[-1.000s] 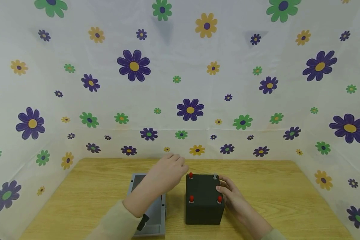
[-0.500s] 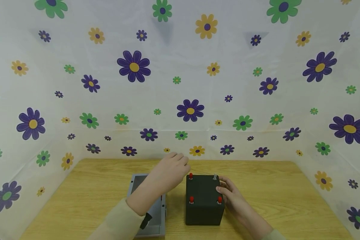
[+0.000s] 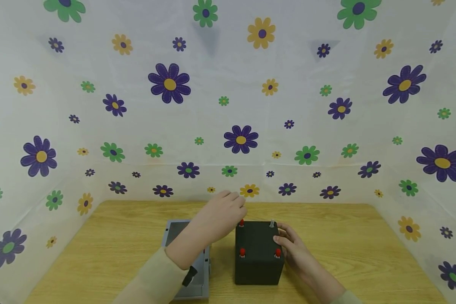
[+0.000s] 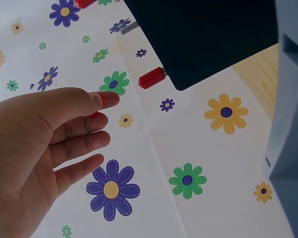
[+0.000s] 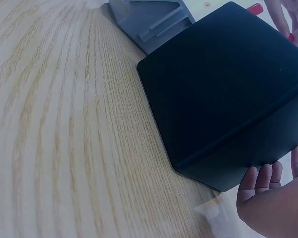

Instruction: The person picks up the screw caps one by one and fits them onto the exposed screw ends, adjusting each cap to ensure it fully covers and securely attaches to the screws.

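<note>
A black box (image 3: 256, 240) stands on the table with metal posts on its top. Red caps (image 3: 242, 252) cover three of them, and the back right post (image 3: 272, 223) is bare metal. Between thumb and index finger my left hand (image 3: 222, 215) pinches a small red cap (image 4: 103, 101), mostly hidden by the fingertips. That hand hovers over the box's back left corner, partly covering the cap there. My right hand (image 3: 298, 253) holds the box's right side, thumb near the top edge. Its fingers (image 5: 262, 178) rest against the box wall in the right wrist view.
A grey tray (image 3: 207, 272) lies left of the box, partly beneath my left forearm. A small red bit shows inside its right wall. The wooden table (image 3: 346, 236) is enclosed by flower-patterned white sheets (image 3: 228, 118).
My left hand has moved slightly right, toward the box's back left corner, still pinching the red cap. The right hand and the box have stayed put.
</note>
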`<state>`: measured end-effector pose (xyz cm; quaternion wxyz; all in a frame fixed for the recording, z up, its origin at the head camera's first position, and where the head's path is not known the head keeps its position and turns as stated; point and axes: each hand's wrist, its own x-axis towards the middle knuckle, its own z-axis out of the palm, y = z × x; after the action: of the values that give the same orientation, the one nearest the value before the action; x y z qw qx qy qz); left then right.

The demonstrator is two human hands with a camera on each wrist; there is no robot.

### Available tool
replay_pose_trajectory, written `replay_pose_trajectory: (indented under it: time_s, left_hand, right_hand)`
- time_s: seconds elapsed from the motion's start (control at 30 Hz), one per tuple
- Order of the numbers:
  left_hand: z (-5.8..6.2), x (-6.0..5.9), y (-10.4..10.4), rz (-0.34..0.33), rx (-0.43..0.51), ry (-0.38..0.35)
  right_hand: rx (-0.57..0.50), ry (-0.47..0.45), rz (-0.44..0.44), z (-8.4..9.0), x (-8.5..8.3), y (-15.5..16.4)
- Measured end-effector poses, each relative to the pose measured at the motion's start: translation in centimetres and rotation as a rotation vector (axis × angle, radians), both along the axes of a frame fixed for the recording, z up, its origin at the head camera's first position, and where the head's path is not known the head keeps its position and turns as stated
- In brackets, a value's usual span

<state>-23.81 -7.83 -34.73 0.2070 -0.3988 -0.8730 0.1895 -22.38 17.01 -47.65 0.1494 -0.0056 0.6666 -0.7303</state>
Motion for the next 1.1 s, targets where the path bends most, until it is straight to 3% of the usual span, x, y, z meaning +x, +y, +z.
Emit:
replay_pose_trajectory:
  time_s: [0.3,1.1]
  left_hand:
    - [0.0,-0.2,0.6,-0.045,-0.022,0.036]
    - [0.4,-0.5,2.7,-0.067,-0.005,-0.037]
  right_hand:
    - [-0.001,0.002,-0.001,-0.1,-0.1,0.0]
    - [0.017,-0.005,-0.005,0.1,0.0,0.0]
